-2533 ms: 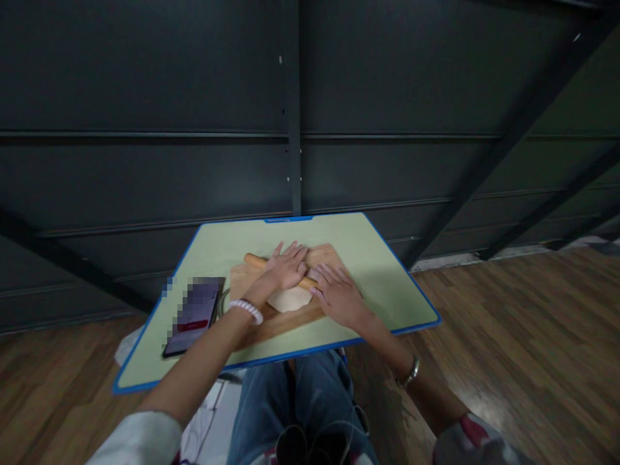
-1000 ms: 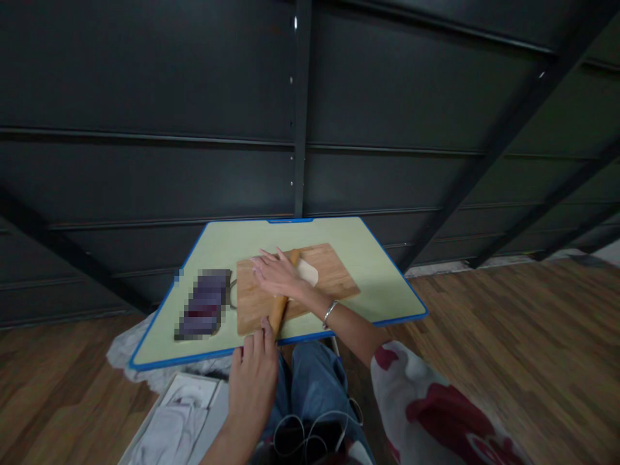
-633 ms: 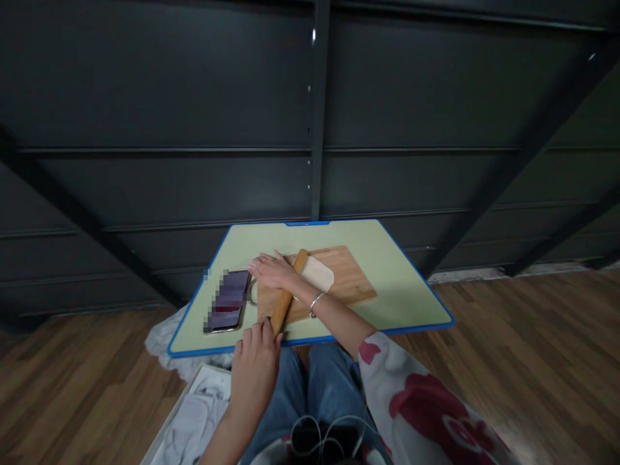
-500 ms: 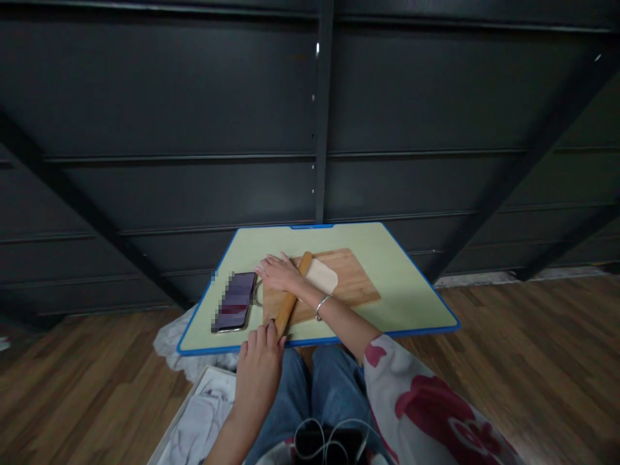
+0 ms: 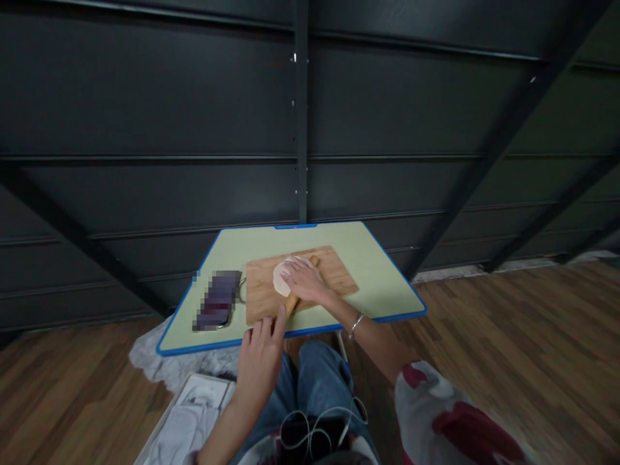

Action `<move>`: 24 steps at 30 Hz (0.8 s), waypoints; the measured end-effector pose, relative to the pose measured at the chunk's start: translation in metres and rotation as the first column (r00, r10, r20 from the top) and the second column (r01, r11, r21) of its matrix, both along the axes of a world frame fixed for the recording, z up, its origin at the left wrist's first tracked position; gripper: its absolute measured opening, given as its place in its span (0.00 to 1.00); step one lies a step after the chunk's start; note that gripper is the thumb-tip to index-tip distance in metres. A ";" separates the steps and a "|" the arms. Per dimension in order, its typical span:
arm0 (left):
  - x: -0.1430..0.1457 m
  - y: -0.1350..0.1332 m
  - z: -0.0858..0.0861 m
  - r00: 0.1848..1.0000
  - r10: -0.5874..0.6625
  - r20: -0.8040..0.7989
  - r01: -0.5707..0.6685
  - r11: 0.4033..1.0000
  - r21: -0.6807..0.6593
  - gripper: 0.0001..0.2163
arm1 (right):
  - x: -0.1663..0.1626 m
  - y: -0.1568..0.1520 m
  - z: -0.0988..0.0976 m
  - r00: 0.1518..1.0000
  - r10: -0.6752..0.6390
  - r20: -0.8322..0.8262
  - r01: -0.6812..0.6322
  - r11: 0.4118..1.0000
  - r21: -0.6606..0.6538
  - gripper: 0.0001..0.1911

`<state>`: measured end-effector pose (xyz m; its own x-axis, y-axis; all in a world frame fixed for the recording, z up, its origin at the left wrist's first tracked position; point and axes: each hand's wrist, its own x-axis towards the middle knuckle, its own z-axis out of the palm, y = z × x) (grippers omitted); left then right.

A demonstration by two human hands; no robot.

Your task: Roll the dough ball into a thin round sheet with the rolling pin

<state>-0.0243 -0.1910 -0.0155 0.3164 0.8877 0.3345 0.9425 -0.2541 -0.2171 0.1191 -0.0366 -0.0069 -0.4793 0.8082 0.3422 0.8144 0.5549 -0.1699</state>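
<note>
A wooden cutting board lies on a small green table with a blue edge. A flat pale piece of dough sits on the board, and a wooden rolling pin lies slantwise across it. My right hand rests on the dough and the pin's far half, fingers laid out flat. My left hand is at the table's near edge. Its fingers are stretched and spread, and the index tip touches the pin's near end.
A phone lies on the table left of the board, a metal ring beside it. Dark metal panels and struts stand close behind the table. White cloth and a box lie on the wooden floor at left. Cables rest on my lap.
The dough has moved from the right of the pin to the board's middle, under my right hand. That hand shifted right from the board's left side. My left hand stayed at the pin's near end.
</note>
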 end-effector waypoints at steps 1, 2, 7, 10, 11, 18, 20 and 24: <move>0.001 0.003 0.002 1.000 -0.001 -0.009 0.001 1.000 0.002 0.23 | 0.004 -0.002 -0.001 1.000 0.002 -0.012 -0.002 1.000 0.016 0.21; 0.000 0.006 0.004 1.000 0.000 -0.018 0.000 1.000 0.008 0.22 | 0.008 -0.005 -0.003 1.000 0.001 -0.024 0.000 1.000 0.030 0.20; -0.014 0.036 0.016 0.998 0.003 -0.066 -0.001 1.000 0.031 0.15 | 0.031 -0.028 -0.011 0.998 -0.004 -0.066 0.009 0.996 0.085 0.19; -0.024 0.058 0.019 0.995 -0.049 -0.091 0.051 0.998 0.025 0.15 | 0.042 -0.045 -0.014 0.996 -0.001 -0.089 0.010 0.995 0.101 0.19; -0.026 0.065 0.019 0.994 -0.066 -0.085 0.067 0.998 0.014 0.15 | 0.045 -0.049 -0.015 0.995 -0.003 -0.097 0.012 0.995 0.098 0.19; -0.013 0.107 0.013 0.988 -0.154 0.028 0.156 0.983 -0.095 0.23 | 0.050 -0.068 -0.005 0.958 0.058 -0.281 -0.044 0.997 0.055 0.19; -0.005 0.120 0.016 0.986 -0.151 0.074 0.162 0.971 -0.173 0.23 | 0.043 -0.089 -0.005 0.892 0.086 -0.444 -0.075 0.996 0.042 0.19; 0.012 0.143 0.024 0.978 -0.150 0.144 0.189 0.929 -0.318 0.22 | -0.004 -0.154 -0.028 0.632 -0.052 -0.773 -0.170 0.964 -0.205 0.15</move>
